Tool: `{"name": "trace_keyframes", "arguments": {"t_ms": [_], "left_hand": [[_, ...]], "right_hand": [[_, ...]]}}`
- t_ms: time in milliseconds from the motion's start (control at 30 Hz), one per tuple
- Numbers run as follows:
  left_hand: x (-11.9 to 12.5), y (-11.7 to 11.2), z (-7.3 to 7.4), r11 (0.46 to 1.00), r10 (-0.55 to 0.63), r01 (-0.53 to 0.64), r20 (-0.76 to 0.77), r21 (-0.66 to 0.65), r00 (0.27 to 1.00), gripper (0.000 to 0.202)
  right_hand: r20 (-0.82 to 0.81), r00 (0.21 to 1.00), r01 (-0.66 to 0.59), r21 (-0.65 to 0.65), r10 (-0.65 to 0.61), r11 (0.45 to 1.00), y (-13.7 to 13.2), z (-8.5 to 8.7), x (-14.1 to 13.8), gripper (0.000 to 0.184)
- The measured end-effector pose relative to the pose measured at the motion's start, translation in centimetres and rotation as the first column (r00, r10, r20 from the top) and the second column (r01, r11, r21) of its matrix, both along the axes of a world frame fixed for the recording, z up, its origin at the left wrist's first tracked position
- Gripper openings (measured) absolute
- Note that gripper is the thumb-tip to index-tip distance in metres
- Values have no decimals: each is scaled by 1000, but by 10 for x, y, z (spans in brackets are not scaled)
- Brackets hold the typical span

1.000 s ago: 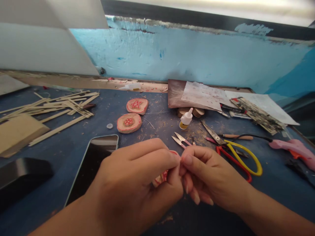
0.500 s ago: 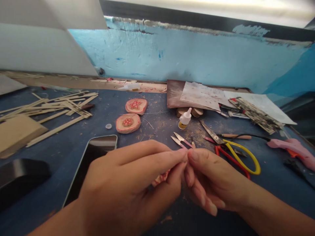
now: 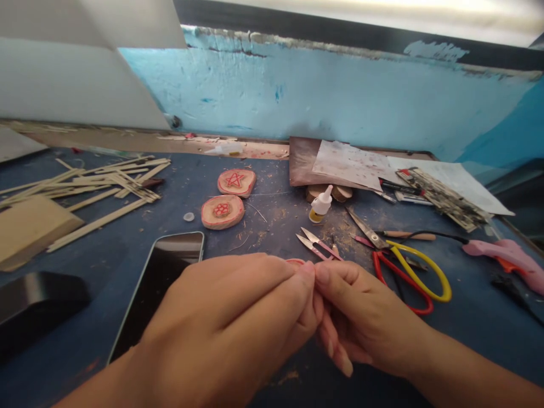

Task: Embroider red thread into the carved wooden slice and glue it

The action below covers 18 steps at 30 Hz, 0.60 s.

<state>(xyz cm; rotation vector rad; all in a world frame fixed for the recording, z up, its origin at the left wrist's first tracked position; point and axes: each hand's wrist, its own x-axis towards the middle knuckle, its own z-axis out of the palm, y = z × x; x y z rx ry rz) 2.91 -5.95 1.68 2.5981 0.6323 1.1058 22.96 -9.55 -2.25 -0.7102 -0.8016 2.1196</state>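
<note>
My left hand [image 3: 232, 317] and my right hand [image 3: 361, 320] meet fingertip to fingertip low in the middle of the view, both closed in a pinch. Between them sits a small wooden slice with a red rim [image 3: 295, 262], mostly hidden behind my left fingers. What my right fingers pinch is too small to make out. Two finished wooden slices with red thread patterns, a star one [image 3: 236, 182] and a flower one [image 3: 222, 211], lie on the blue table [image 3: 476, 317] beyond my hands.
A phone [image 3: 164, 283] lies left of my hands, a dark case [image 3: 38, 309] further left. Small snips [image 3: 317, 243], a glue bottle [image 3: 321, 204], yellow-and-red scissors [image 3: 408, 266] and a pink glue gun [image 3: 508, 255] lie to the right. Wooden sticks [image 3: 97, 187] are piled at back left.
Both hands have sunk slightly and drawn closer together; the red rim of the slice now shows above my left fingers. My right fingers have curled tighter.
</note>
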Motion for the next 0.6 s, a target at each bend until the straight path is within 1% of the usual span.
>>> {"name": "trace_keyframes", "arguments": {"t_ms": [133,200,267,300,367,433,500,533,600], "left_hand": [[0,-1,6,998,58,-57,-4,27,998,20],[2,-2,10,996,90,-90,3,3,996,22],[4,-2,14,988,143,-141,27,-55,989,24],[5,-2,15,981,175,-170,43,-92,984,22],[8,-2,16,966,206,-193,62,-174,977,16],[10,-2,14,941,223,-194,77,-278,972,13],[12,-2,11,922,238,-170,165,-347,957,12],[12,-2,9,916,250,-163,202,-367,947,13],[12,-2,6,921,254,-161,233,-355,939,18]], "right_hand": [[13,1000,-24,2,24,1000,-2,-1,1,60],[13,999,-45,-1,45,999,-3,-3,1,61],[16,998,-58,-4,58,998,-3,-4,2,60],[19,998,-56,-1,56,998,-3,-5,2,60],[32,999,-38,10,38,999,-3,-5,4,59],[59,998,-6,25,5,1000,-2,-3,6,58],[97,995,28,33,-31,999,-2,1,8,56],[120,992,41,37,-45,998,-2,3,9,55],[160,985,61,41,-67,997,-1,8,11,54]]}}
